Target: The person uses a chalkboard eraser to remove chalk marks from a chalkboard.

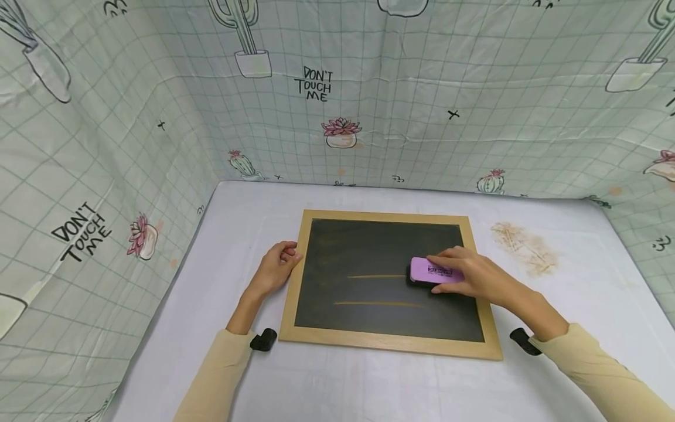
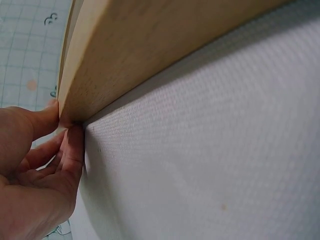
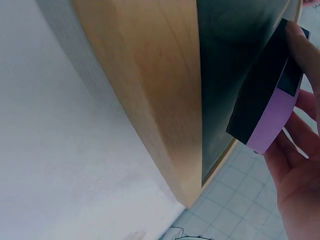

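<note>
A chalkboard point(image 1: 369, 246) with a light wooden frame lies on the white-covered table, two thin yellowish lines drawn across its dark face. At its left edge my left hand point(image 1: 276, 266) pinches the frame, the thumb on top and the fingers against the side, as the left wrist view shows. My right hand point(image 1: 469, 272) grips a purple board eraser point(image 1: 429, 271) with a black felt underside, thumb on one long side and fingers on the other. The eraser is over the right half of the board, overlapping the right end of the upper line point(image 1: 374, 276).
A brownish dusty smudge point(image 1: 524, 249) marks the tablecloth right of the board. Grid-patterned cloth point(image 1: 401, 135) with cactus drawings hangs behind and along both sides of the table. A black wrist device point(image 1: 263, 340) sits at each cuff.
</note>
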The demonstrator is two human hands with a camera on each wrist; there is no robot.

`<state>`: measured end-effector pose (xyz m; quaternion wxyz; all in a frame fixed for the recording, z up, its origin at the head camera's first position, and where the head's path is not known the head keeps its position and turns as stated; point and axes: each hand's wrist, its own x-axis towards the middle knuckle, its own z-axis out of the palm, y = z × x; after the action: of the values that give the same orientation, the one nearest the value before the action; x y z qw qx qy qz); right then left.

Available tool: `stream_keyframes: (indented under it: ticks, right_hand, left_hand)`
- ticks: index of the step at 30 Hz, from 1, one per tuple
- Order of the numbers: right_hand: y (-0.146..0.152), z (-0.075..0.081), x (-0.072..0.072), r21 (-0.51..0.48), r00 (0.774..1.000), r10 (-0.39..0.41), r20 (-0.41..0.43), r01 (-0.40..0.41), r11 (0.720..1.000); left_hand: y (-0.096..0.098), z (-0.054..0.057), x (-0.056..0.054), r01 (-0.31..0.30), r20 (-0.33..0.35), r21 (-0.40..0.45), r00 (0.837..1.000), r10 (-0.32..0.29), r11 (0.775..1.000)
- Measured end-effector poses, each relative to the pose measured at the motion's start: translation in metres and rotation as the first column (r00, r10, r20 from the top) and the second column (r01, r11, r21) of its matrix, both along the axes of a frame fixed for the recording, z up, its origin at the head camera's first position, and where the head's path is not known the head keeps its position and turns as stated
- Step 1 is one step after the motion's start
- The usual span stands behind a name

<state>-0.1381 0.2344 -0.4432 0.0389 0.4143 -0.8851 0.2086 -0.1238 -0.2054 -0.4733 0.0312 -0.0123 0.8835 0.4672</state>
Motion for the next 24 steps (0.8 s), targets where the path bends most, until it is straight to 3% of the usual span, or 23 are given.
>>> stream_keyframes:
  ticks: [24]
  right_hand:
    - [-0.002, -0.017, 0.008, -0.023, 0.999, -0.043, -0.02, 0.043, 0.999]
  left_hand:
    - [-0.001, -0.003, -0.001, 0.006, -0.018, 0.016, 1.0, -0.005, 1.0]
